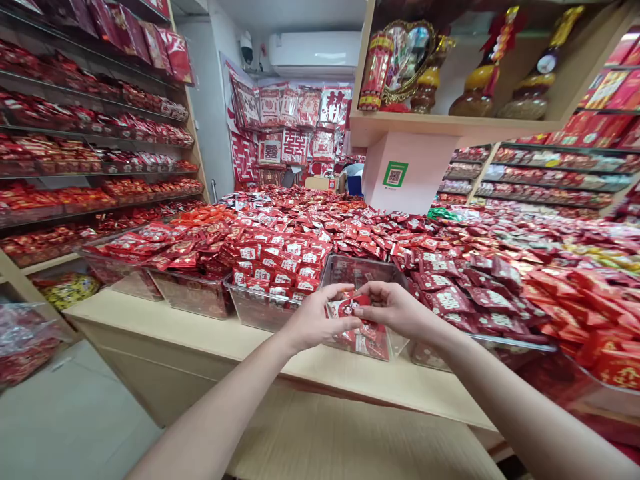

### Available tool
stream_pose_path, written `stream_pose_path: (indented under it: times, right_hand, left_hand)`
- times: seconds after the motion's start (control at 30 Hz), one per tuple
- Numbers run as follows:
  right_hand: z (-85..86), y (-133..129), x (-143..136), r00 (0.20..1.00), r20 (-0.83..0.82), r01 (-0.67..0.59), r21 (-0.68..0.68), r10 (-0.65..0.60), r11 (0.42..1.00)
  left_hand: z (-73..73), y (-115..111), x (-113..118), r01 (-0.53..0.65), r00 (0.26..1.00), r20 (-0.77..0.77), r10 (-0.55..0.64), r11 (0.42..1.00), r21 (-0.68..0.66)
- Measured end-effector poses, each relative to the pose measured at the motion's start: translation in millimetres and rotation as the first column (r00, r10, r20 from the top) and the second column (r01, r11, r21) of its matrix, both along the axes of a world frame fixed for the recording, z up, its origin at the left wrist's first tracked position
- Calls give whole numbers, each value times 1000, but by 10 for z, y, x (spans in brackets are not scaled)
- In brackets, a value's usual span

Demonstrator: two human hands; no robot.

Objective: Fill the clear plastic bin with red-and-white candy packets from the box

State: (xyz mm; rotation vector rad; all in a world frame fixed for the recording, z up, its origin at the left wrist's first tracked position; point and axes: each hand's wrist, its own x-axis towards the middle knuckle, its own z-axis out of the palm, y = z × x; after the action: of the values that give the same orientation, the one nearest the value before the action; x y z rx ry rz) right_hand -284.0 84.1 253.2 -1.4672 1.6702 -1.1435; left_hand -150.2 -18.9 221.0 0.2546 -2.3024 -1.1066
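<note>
Both hands meet over a clear plastic bin (360, 267) at the counter's front edge. A small red packet (346, 307) with a printed cartoon figure is held between them. My left hand (320, 317) grips its left side, thumb below and fingers above. My right hand (393, 308) pinches its right side. Beneath the hands, more red packets (367, 343) lie low in the bin, which is much less full than its neighbours.
Heaped bins of red packets (277, 260) stand to the left, dark red packets (450, 300) to the right. The wooden counter (190, 333) runs along the front. A wooden display cabinet (465, 127) overhangs at upper right. Stocked shelves (90, 153) line the left wall.
</note>
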Motion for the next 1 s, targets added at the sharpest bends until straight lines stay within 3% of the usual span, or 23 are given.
stream_pose_path:
  times: [0.13,0.3,0.37,0.43,0.5,0.57,0.63,0.7,0.83,0.93,1.0]
  right_hand:
    - [-91,20,-71,997,35,70,-85,-67,994]
    - [-132,-1,-83,990,120,89,-117,-75,989]
    - [-93,-17,-150,992,46,122,-130,-117,984]
    - [-54,-41,-279,967,-43,244,-124,-251,962]
    - [-44,-74,-437,904,-159,395,-42,-396,918]
    - [-62,-118,-573,849,-318,472,93,-423,877]
    - [-87,-175,-656,840,-428,461,236,-334,856]
    - [-100,-243,-687,874,-432,402,391,-221,828]
    - [-150,-373,-683,940,-340,239,678,9,695]
    - [-274,-427,-675,920,-363,207,772,148,601]
    - [-373,-437,-664,875,-420,225,791,239,569]
  left_hand:
    - [-30,-81,-61,78,997,-37,-71,951,298]
    - [-72,-38,-120,12,991,-125,41,920,391]
    - [-83,-15,-134,-15,982,-168,87,920,393]
    - [-96,-17,-148,-37,974,-191,119,922,386]
    - [-113,-41,-163,-37,977,-178,117,917,397]
    - [-125,-69,-175,-33,982,-157,109,906,422]
    - [-129,-83,-182,-42,983,-141,113,902,430]
    - [-125,-80,-180,-64,984,-126,127,907,416]
    - [-129,-72,-173,-65,984,-128,125,918,392]
    - [-151,-82,-171,-53,987,-120,103,930,364]
    - [-159,-87,-168,-45,989,-114,92,933,358]
